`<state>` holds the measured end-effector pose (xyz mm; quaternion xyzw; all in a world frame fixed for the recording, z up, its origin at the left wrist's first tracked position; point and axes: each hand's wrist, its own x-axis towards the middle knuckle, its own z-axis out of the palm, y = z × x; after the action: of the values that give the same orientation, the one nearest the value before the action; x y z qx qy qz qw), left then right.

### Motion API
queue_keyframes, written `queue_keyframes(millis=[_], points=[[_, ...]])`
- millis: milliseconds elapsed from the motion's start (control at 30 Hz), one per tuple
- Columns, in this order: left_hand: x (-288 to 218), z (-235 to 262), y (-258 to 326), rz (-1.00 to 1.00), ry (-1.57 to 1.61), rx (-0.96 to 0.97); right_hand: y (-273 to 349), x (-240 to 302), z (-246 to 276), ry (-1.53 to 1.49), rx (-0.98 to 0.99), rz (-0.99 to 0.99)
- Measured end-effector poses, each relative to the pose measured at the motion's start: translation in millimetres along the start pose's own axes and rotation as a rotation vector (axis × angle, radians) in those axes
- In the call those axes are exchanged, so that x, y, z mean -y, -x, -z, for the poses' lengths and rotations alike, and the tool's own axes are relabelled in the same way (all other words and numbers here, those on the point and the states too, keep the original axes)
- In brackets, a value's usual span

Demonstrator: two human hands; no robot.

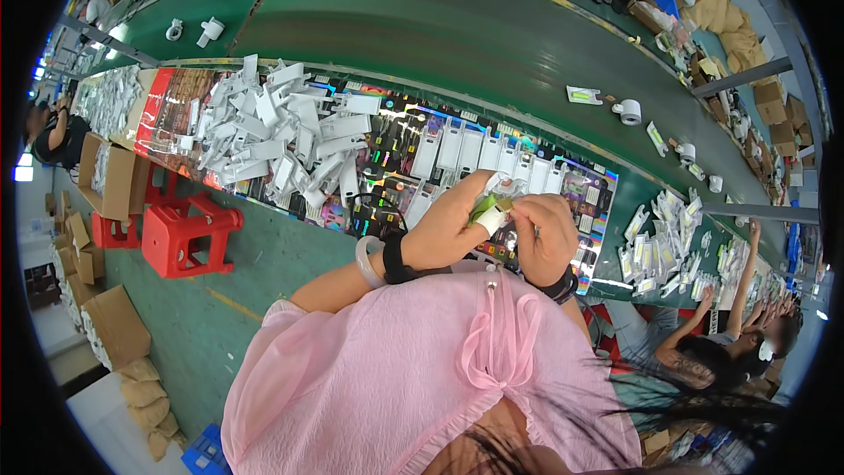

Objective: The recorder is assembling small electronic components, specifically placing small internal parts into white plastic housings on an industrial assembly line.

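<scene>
Close in front of my chest, my left hand [444, 227] is closed around a small white part with a yellow-green strip [486, 210]. The fingers of my right hand [547, 233] pinch at that part's right end; the fingertips hide what exactly they grip there. Just beyond my hands, white rectangular plastic housings [448, 148] stand in a row on the dark, colourfully printed mat [387, 136]. To the left, a big heap of white plastic pieces [272, 127] lies on the same work surface.
Beyond the mat runs a green conveyor belt [396, 26] with a few white round fittings [627, 112]. On the right are more white and yellow-green parts [664, 246] and co-workers' arms [747, 281]. Red stools [189, 233] and cardboard boxes [112, 178] stand at the left.
</scene>
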<state>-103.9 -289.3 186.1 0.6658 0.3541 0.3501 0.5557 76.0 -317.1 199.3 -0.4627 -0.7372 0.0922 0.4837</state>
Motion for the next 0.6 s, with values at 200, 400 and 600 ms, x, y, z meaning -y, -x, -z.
queue_keyframes(millis=[200, 400, 600], points=[[3.1, -0.3, -0.4, -0.027, -0.025, 0.003, 0.2, -3.3, -0.8, -0.004, -0.001, 0.007], [6.9, -0.8, 0.8, -0.008, -0.039, 0.026, 0.1, -2.6, 0.6, -0.018, 0.015, 0.002], [3.7, -1.4, -0.4, -0.03, 0.002, 0.019, 4.7, -3.9, -3.1, 0.004, 0.009, -0.017]])
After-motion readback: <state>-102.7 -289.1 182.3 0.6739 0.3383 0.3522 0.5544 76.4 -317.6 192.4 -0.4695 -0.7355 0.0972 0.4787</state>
